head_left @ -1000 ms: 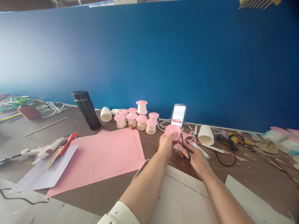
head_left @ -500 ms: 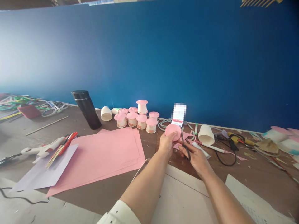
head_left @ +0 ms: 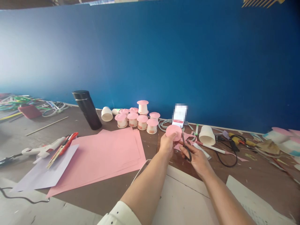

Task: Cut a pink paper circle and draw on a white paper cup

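Note:
My left hand (head_left: 167, 144) pinches a round pink paper disc (head_left: 173, 132), thumb on top near its lower edge. In my right hand (head_left: 195, 157) is a pair of dark-handled scissors (head_left: 187, 152), its fingers closed round the loops. The blades point up along the disc's right edge; whether they touch the paper I cannot tell. Pink paper scraps (head_left: 187, 136) lie just beyond the scissors. To the left of my hands stand several paper cups (head_left: 152, 128) capped with pink discs, one of them stacked on top of others.
Pink sheets (head_left: 105, 153) lie at left under a pale sheet, a red utility knife (head_left: 64, 147) and a white glue gun (head_left: 43, 149). A black flask (head_left: 87, 111) stands behind. An overturned cup (head_left: 207, 135), a phone-like screen (head_left: 179, 115) and tangled cables (head_left: 231, 147) line the wall.

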Action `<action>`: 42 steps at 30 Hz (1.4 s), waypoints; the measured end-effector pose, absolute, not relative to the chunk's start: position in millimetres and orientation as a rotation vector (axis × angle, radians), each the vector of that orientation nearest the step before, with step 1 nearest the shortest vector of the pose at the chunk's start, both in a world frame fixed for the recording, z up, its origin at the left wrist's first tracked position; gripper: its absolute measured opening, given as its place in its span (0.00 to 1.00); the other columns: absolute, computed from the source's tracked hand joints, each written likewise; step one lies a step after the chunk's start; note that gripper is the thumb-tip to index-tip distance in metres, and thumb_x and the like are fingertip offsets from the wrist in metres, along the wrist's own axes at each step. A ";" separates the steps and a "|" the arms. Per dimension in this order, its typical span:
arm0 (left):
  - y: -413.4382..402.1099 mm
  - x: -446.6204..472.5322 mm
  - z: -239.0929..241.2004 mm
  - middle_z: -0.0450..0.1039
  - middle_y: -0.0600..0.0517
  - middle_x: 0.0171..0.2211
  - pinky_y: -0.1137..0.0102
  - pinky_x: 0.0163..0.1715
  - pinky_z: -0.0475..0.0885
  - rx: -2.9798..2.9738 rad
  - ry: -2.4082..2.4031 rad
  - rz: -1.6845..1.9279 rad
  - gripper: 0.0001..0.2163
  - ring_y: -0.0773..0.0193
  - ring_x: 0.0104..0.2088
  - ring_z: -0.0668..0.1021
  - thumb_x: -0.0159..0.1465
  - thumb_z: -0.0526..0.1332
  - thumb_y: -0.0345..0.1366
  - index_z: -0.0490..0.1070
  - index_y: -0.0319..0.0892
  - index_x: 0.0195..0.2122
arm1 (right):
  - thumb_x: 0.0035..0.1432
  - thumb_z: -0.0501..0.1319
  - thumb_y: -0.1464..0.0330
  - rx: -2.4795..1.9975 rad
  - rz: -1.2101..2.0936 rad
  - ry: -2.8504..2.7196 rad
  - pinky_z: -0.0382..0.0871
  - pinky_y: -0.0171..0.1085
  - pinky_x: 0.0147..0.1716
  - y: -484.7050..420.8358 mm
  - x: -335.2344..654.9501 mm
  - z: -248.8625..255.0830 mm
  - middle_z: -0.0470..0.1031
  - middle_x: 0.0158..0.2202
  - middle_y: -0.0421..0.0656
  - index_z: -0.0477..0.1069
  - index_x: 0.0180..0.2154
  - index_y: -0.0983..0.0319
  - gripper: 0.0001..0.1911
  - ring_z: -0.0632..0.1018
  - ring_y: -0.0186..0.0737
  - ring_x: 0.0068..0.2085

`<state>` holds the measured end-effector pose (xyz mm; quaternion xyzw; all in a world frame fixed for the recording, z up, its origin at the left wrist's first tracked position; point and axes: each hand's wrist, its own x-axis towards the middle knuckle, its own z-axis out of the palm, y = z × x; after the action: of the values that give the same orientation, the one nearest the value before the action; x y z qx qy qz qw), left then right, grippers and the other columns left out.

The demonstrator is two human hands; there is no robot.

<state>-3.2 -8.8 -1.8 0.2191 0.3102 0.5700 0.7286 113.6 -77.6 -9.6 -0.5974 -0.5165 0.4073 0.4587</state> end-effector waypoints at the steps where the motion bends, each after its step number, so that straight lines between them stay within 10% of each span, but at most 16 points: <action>1: -8.8 -3.1 -1.9 0.76 0.43 0.32 0.70 0.27 0.72 0.482 0.685 1.255 0.22 0.61 0.29 0.78 0.48 0.71 0.35 0.72 0.33 0.44 | 0.50 0.67 0.52 -1.469 1.011 -1.265 0.64 0.35 0.29 -77.9 113.1 -9.3 0.72 0.26 0.39 0.75 0.54 0.57 0.31 0.72 0.38 0.29; 42: -10.6 -2.4 2.4 0.76 0.44 0.32 0.69 0.29 0.73 0.436 0.686 1.251 0.18 0.63 0.27 0.77 0.52 0.67 0.32 0.72 0.33 0.44 | 0.46 0.69 0.51 -1.475 1.088 -1.152 0.62 0.33 0.24 -78.8 112.6 -10.2 0.73 0.28 0.41 0.76 0.53 0.58 0.32 0.73 0.37 0.28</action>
<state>-2.4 -10.6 2.4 0.1985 0.3119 0.5690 0.7346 112.6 -78.8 -10.2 -0.6016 -0.4698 0.4440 0.4693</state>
